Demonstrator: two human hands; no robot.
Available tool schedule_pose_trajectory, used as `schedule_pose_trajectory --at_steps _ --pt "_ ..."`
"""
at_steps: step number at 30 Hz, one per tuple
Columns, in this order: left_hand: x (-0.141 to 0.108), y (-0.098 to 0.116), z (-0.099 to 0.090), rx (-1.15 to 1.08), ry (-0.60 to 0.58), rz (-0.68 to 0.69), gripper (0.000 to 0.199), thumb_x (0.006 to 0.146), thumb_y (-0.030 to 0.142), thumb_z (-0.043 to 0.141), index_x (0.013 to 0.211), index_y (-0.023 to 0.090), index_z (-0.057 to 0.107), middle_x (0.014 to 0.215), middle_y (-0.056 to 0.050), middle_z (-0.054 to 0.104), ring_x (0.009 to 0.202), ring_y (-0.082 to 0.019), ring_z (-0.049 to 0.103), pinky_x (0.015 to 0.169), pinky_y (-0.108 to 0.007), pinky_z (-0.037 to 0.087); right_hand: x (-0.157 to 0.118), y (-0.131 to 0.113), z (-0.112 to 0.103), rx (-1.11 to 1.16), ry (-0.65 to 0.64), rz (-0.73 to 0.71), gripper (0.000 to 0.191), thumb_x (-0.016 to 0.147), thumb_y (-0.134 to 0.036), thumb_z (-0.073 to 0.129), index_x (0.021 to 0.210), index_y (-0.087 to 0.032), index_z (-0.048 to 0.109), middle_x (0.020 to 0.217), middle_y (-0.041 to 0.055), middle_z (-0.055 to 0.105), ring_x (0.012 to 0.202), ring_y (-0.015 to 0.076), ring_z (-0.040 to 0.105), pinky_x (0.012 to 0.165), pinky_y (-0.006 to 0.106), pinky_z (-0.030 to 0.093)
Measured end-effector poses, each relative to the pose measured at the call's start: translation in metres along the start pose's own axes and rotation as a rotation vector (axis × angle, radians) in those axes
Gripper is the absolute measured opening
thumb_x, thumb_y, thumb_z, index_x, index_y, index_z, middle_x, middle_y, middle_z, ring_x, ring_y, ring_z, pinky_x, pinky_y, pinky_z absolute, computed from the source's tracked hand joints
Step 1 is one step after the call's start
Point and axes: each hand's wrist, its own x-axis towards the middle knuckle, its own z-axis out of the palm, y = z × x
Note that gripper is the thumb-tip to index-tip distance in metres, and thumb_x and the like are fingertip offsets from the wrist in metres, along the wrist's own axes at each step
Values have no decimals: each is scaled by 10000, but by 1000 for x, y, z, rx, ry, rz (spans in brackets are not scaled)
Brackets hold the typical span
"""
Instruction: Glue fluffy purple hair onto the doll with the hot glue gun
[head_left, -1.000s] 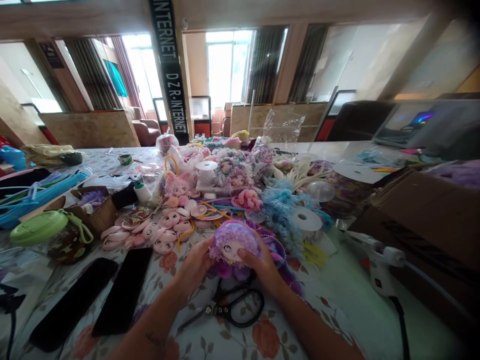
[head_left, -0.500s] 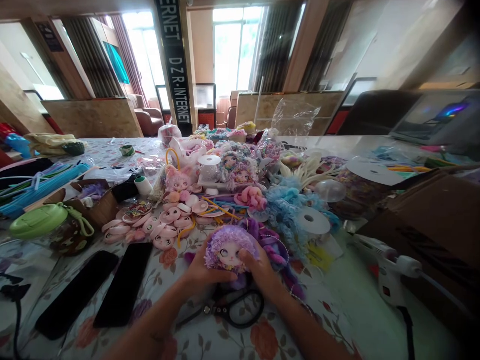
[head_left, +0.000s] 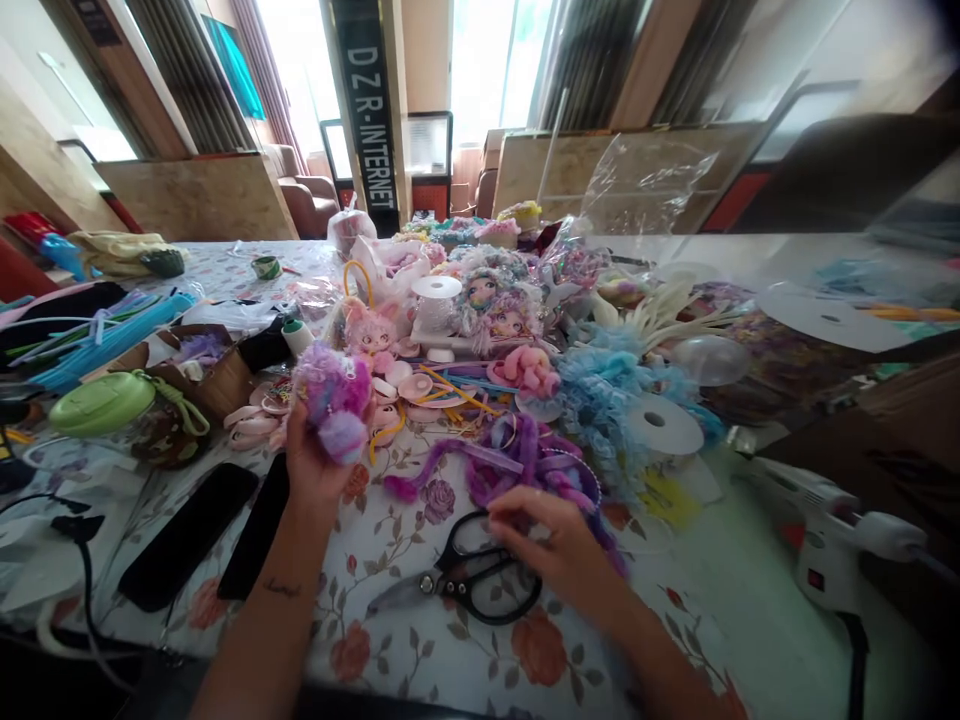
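Observation:
My left hand (head_left: 313, 465) is closed around a doll head with purple fluffy hair (head_left: 330, 385), raised left of centre above the table. Its furry purple, pink and bluish side faces me, so the doll's face is hidden. Loosely bent, my right hand (head_left: 544, 540) hovers at the handles of black-handled scissors (head_left: 484, 585), its fingers a little apart with nothing visible in them. The scissors lie on the flowered tablecloth, blades pointing left. Just beyond the right hand lies a tangle of purple fuzzy strips (head_left: 502, 455) with a string of beads.
Two black phones (head_left: 187, 535) lie at the left, near a green-lidded jar (head_left: 101, 402). Pink doll faces, a pink doll (head_left: 371, 330) and blue ruffled trim (head_left: 604, 405) crowd the middle. A white glue gun (head_left: 821, 530) and a cardboard box (head_left: 892, 430) stand at the right.
My left hand has carried the doll head up and left, turning its face out of sight. My right hand has let go of it and sits over the scissors. The camera view has shifted.

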Motion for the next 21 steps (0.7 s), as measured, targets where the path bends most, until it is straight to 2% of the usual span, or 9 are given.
schedule_pose_trajectory --at_steps 1,2,5,9,12,15,18,21 --pt "1 3 -2 -23 4 -5 419 811 433 692 1208 306 645 1299 -40 691 1231 -274 618 978 -424 547 -6 -1 3 -107 -92 -56 119 862 -206 644 955 -206 718 934 65 720 883 216 666 801 332 533" --pt "2 4 -3 -37 7 -21 443 822 444 677 1241 309 626 1337 -50 668 1279 -285 583 1014 -447 523 -11 -3 8 -203 -170 -103 211 837 -120 614 1003 -204 714 1002 75 715 957 229 652 850 347 526" --pt "-1 -2 -5 -57 14 -95 446 834 441 657 1255 301 610 1379 -67 637 1331 -302 537 1076 -505 464 -19 -8 23 -416 -276 -155 402 731 10 549 1053 -179 696 1098 102 682 1078 264 593 936 386 499" --pt "-5 -17 -1 -42 60 -123 279 851 368 658 1119 293 675 1193 -25 739 1181 -264 648 1061 -501 485 -19 -18 34 -607 -349 -83 282 687 -32 533 904 -148 673 976 117 659 968 263 603 858 367 514" --pt "-8 -23 4 -3 55 -100 204 861 308 658 1058 278 701 1063 -6 779 1024 -224 710 1015 -462 531 -23 -23 30 -637 -417 -14 301 658 -44 526 899 -163 662 958 100 673 892 238 629 805 332 512" --pt "-11 -25 7 33 48 -93 188 870 267 646 1047 258 708 1030 -3 786 942 -205 725 967 -434 566 -35 -20 13 -589 -384 49 346 629 -28 526 896 -194 668 934 62 687 861 214 647 775 298 508" --pt "-11 -26 8 36 78 -102 203 870 258 645 1063 252 708 1013 -3 788 898 -195 730 923 -404 588 -52 -7 -14 -549 -267 118 389 653 -23 555 952 -217 709 972 64 715 928 228 675 808 307 529" --pt "-12 -28 9 43 153 -127 241 854 222 658 1089 244 707 943 -4 792 846 -181 734 884 -359 599 -67 17 -46 -576 -124 104 335 757 -101 581 1012 -233 754 1031 99 746 972 258 712 827 345 576"
